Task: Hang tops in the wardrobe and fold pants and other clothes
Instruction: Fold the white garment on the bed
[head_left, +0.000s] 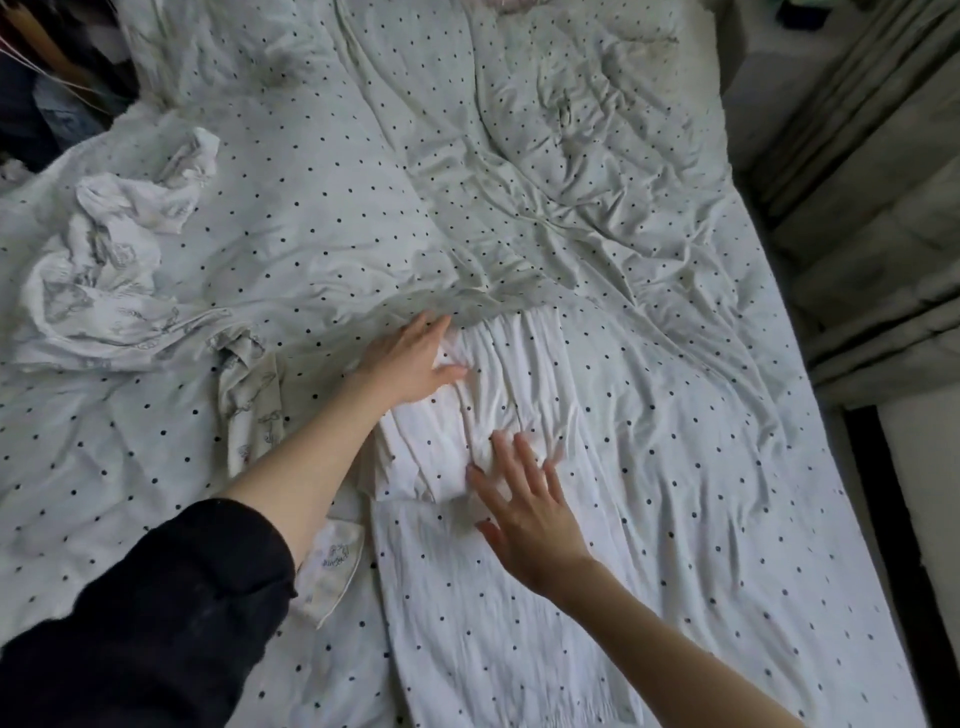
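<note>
Pants (498, 545), white with dots, lie flat on the bed (675, 364), their long axis running from beneath the right hand (524, 514) away to the gathered waistband under the left hand (410, 364). Both hands press down with fingers spread, pinching nothing. Thin and limp, the fabric likely weighs little and creases easily; take it by the waistband corners. Beyond the left hand sits a crumpled printed garment (104, 260).
</note>
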